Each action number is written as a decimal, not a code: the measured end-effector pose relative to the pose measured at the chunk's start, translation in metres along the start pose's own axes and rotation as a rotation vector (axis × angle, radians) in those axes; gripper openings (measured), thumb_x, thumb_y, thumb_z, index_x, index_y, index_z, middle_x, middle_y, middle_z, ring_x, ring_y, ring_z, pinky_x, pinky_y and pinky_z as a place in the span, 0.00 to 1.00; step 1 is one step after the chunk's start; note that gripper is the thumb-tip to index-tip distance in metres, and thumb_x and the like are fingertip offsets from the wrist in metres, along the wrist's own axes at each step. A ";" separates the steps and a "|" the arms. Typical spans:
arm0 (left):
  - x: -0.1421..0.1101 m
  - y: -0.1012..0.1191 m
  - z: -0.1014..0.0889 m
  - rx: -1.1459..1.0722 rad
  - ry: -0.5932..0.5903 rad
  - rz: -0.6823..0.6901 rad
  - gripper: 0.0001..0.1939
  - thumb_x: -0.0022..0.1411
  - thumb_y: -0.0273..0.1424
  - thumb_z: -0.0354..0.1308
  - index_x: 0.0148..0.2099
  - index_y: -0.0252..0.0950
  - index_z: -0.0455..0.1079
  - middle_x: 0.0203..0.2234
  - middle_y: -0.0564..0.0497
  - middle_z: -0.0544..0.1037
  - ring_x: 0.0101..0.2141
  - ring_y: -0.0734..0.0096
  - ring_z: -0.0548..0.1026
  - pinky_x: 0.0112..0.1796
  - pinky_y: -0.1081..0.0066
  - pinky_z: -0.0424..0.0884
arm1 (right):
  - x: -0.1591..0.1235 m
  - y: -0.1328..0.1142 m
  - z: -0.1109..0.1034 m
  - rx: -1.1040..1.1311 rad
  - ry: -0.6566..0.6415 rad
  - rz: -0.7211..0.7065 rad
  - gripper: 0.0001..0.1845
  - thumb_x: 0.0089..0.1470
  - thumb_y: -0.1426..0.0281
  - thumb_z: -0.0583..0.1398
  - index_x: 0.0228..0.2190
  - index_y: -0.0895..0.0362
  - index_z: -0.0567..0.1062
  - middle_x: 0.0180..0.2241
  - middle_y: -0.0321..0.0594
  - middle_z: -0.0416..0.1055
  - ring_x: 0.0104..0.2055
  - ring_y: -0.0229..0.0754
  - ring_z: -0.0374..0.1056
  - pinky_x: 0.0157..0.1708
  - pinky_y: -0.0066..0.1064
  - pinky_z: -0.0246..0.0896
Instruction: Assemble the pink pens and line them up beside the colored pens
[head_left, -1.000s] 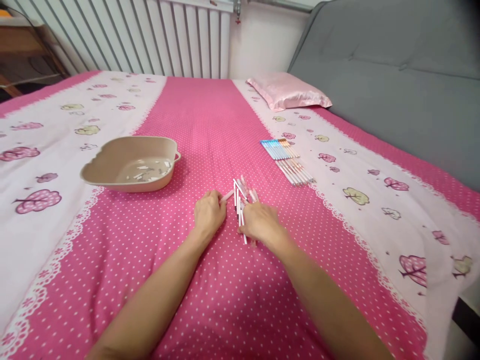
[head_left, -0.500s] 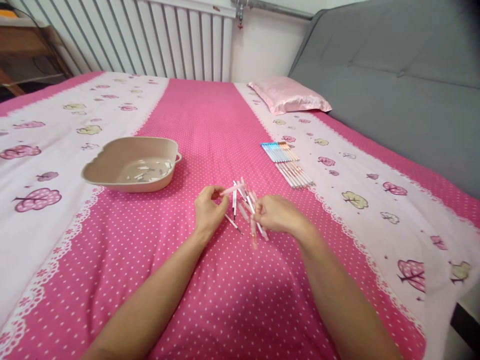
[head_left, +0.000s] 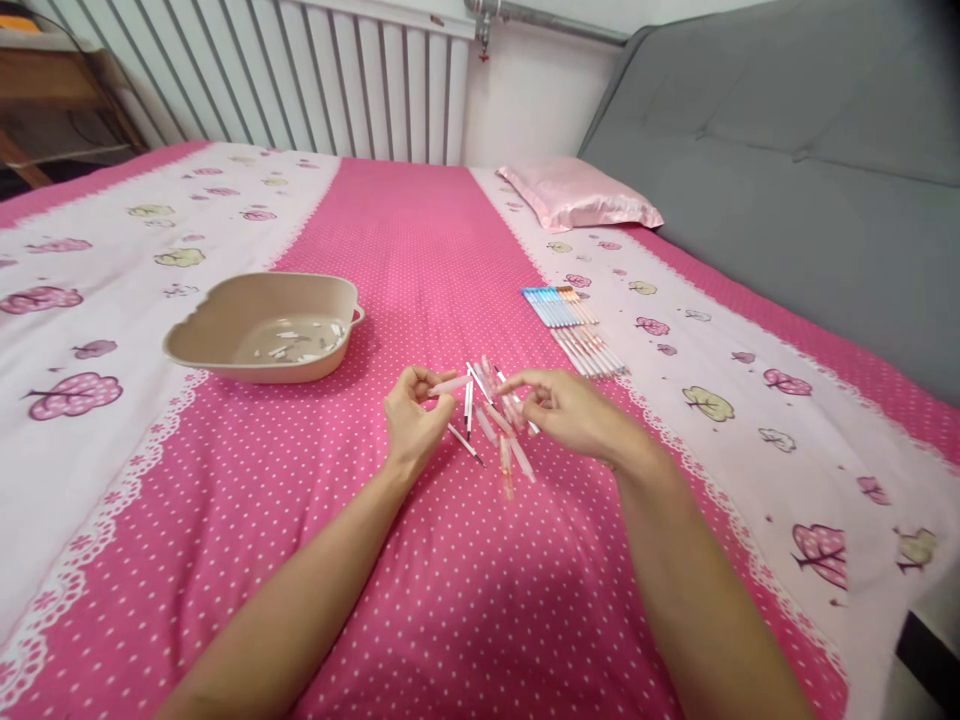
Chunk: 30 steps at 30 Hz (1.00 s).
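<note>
My left hand pinches a pale pink pen barrel between thumb and fingertips, its free end pointing right over a small loose pile. Across from it, my right hand has its index finger stretched out over the pile and its thumb apart, with nothing seen in its grip. The pile holds several pink pen barrels and thin white pen refills with dark tips, lying crosswise. Some pieces are partly hidden by the right fingers.
A beige plastic basin with small white and grey pieces inside stands to the left. Rows of blue and orange pens and pale pens lie at the right. Behind are a pink pillow, a grey headboard and a white radiator.
My right hand has let go of a pink-and-white pen piece, and its index finger now extends over the pile. My left hand keeps the pink barrel, hardly moving.
</note>
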<state>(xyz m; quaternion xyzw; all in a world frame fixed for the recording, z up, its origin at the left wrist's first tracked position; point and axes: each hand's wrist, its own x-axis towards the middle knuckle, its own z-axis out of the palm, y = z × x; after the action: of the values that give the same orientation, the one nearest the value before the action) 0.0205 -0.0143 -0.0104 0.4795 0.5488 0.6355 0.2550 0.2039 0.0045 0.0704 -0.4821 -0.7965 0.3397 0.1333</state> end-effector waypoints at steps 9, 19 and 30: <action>0.001 0.000 0.000 -0.042 0.064 0.082 0.09 0.46 0.20 0.52 0.30 0.38 0.59 0.25 0.53 0.78 0.36 0.63 0.79 0.23 0.76 0.64 | -0.001 -0.005 -0.003 0.151 0.084 0.048 0.14 0.54 0.68 0.58 0.42 0.58 0.76 0.37 0.44 0.76 0.38 0.41 0.71 0.40 0.34 0.64; 0.001 -0.001 0.000 -0.089 0.031 0.068 0.08 0.47 0.23 0.52 0.31 0.38 0.59 0.19 0.58 0.74 0.22 0.74 0.75 0.22 0.77 0.63 | 0.003 -0.010 0.000 0.427 0.199 -0.025 0.11 0.51 0.77 0.59 0.39 0.61 0.74 0.31 0.41 0.74 0.30 0.35 0.69 0.34 0.30 0.67; -0.006 0.004 0.001 0.093 -0.066 0.257 0.08 0.52 0.26 0.56 0.37 0.36 0.67 0.19 0.58 0.72 0.19 0.78 0.69 0.24 0.77 0.66 | -0.002 -0.020 -0.001 0.414 0.554 -0.237 0.10 0.54 0.67 0.59 0.36 0.56 0.78 0.34 0.38 0.74 0.32 0.35 0.67 0.31 0.29 0.62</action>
<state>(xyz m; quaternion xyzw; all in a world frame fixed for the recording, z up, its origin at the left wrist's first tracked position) 0.0244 -0.0205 -0.0086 0.5779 0.5028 0.6208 0.1669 0.1923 -0.0027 0.0846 -0.4228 -0.6949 0.3326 0.4772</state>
